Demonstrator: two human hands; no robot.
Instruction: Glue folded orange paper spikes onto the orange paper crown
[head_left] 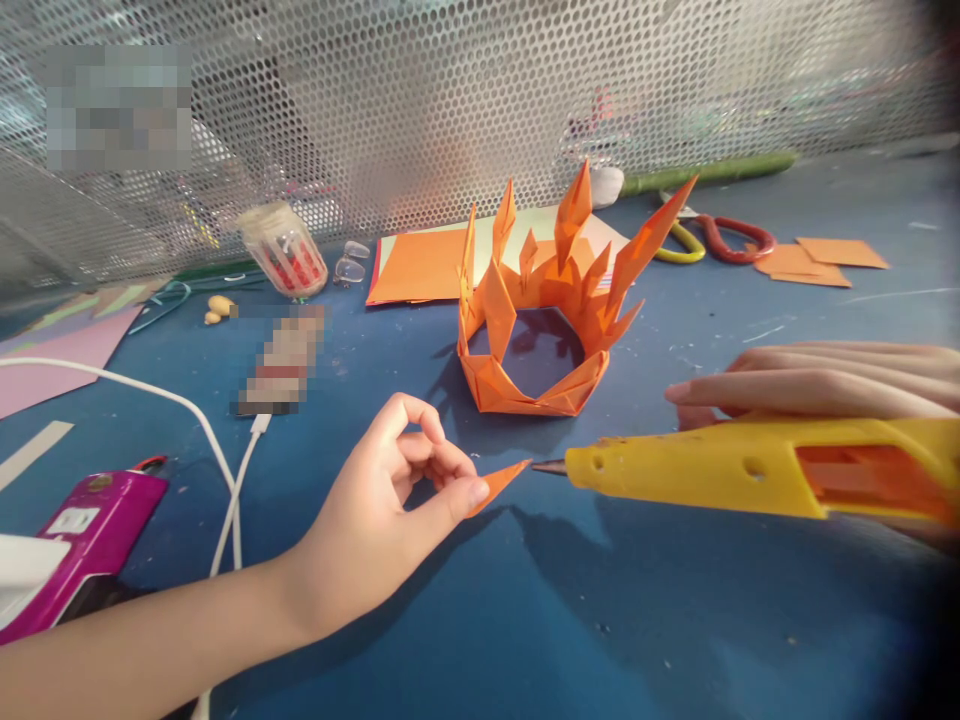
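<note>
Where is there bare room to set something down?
The widest free patch of the blue table lies in the foreground, below the yellow glue gun and right of the left forearm. A smaller one lies between the pixelated object and the orange crown. Crowded: the left, with white cable and purple device, and the back, with jar, paper sheets and scissors.

orange piece (501, 487): matt paper | glue gun (675, 465): smooth plastic, metal nozzle (551, 467) | screen (480, 100): perforated metal
</note>
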